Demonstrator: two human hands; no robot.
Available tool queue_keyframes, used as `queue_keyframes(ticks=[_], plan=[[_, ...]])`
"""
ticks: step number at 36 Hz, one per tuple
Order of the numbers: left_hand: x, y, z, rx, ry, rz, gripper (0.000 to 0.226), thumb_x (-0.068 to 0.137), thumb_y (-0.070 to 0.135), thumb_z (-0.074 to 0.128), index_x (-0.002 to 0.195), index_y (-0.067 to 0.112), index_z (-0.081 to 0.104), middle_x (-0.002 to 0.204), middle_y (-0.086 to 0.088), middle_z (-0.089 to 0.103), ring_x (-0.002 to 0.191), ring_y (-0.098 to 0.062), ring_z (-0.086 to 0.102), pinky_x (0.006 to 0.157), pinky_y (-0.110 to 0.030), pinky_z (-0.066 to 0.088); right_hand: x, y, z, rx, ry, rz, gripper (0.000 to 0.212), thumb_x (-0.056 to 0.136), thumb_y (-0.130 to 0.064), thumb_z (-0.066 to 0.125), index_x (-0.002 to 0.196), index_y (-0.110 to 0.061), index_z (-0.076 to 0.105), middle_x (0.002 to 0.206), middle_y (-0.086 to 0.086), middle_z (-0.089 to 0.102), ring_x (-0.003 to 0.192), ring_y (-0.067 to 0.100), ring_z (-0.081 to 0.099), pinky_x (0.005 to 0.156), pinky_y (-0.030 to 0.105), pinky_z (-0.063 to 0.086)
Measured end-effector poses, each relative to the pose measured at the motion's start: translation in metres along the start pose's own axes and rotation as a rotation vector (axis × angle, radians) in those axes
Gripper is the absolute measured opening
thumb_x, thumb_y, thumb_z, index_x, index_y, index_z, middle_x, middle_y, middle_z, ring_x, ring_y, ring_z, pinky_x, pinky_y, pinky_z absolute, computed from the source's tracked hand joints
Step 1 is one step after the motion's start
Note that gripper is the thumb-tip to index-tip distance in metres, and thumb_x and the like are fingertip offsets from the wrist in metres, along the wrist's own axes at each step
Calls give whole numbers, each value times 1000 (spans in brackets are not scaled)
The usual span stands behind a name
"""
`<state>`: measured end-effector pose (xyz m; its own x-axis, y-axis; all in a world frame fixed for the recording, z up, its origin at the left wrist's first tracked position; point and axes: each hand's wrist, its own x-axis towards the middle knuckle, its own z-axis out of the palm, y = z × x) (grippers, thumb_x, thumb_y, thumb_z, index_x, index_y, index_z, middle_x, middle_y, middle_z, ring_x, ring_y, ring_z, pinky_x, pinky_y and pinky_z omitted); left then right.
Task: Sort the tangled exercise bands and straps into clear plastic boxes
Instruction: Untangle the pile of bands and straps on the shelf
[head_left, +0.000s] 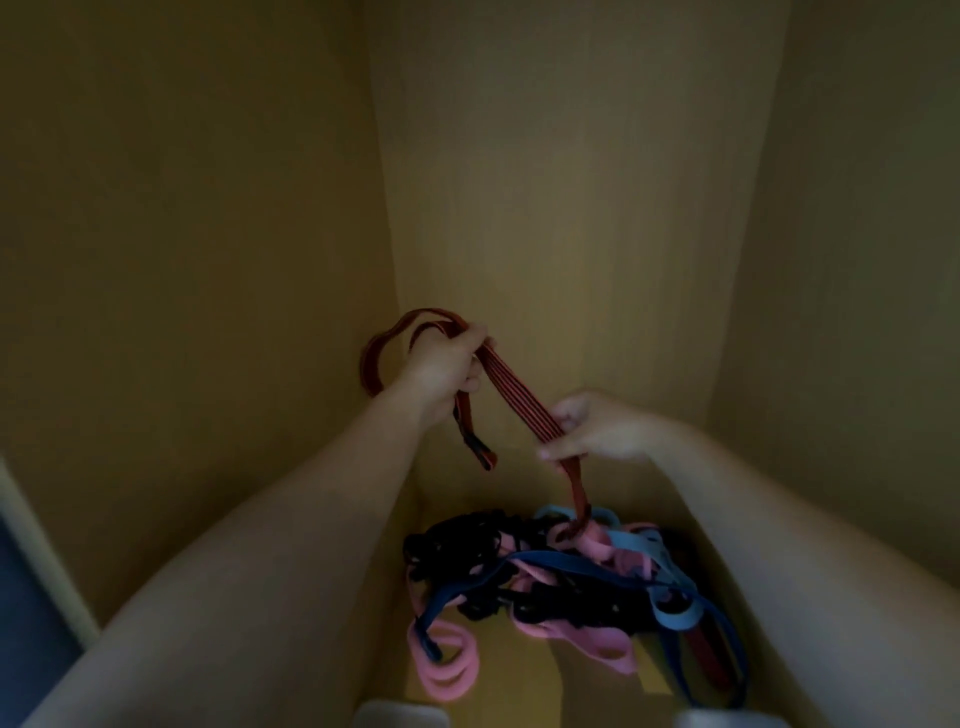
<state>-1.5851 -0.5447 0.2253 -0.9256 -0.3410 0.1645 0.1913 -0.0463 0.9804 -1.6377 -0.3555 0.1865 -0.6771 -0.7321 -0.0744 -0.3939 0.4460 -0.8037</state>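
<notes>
My left hand (445, 364) grips a red strap with dark stripes (519, 396), with loops of it bunched above the fist and a buckle end hanging below. My right hand (592, 428) pinches the same strap lower down. From there the strap runs down into a tangled pile of bands (561, 577) on the wooden surface: pink, light blue, dark blue and black ones knotted together. Pale rims of two plastic boxes (402, 714) show at the bottom edge.
Yellowish wooden walls (208, 260) close in on the left, back and right, like the inside of a cupboard. The light is dim. A dark panel (26, 623) shows at the lower left.
</notes>
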Motion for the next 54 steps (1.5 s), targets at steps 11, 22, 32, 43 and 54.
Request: queue_keyframes(ticks=[11, 22, 32, 43, 54], plan=[[-22, -70, 5, 243, -80, -184, 65, 78, 71, 58, 112, 16, 64, 98, 6, 64, 93, -6, 26, 51, -24, 34, 1, 1, 40, 249, 261, -71, 11, 94, -13, 60, 89, -6, 68, 73, 9, 69, 62, 17, 67, 63, 32, 59], [-36, -95, 7, -34, 6, -177, 38, 97, 39, 53, 106, 2, 59, 83, -5, 68, 56, -10, 51, 42, -19, 31, -9, 37, 63, 284, 163, 122, 28, 81, 2, 71, 105, -10, 63, 93, 5, 68, 77, 10, 65, 67, 18, 55], [-61, -125, 6, -1, -143, -256, 41, 93, 42, 60, 95, 2, 68, 69, -5, 64, 56, -14, 55, 48, -23, 42, 0, 42, 84, 351, 402, 93, 26, 77, -2, 77, 100, -6, 67, 82, 6, 68, 76, 23, 65, 80, 46, 55], [-74, -139, -13, 95, 17, -193, 46, 103, 28, 43, 70, 10, 70, 69, 2, 73, 75, -14, 69, 76, -22, 55, 5, 104, 75, -38, 261, 267, 12, 90, -12, 63, 100, -8, 70, 86, 7, 68, 77, 16, 62, 74, 29, 51], [-78, -147, -37, 152, 118, -206, 44, 101, 33, 46, 68, 9, 65, 66, -8, 68, 66, -25, 65, 75, -40, 56, 56, 160, 110, -403, 60, 243, 36, 95, -17, 53, 131, -18, 56, 121, 3, 64, 111, 23, 59, 97, 32, 46]])
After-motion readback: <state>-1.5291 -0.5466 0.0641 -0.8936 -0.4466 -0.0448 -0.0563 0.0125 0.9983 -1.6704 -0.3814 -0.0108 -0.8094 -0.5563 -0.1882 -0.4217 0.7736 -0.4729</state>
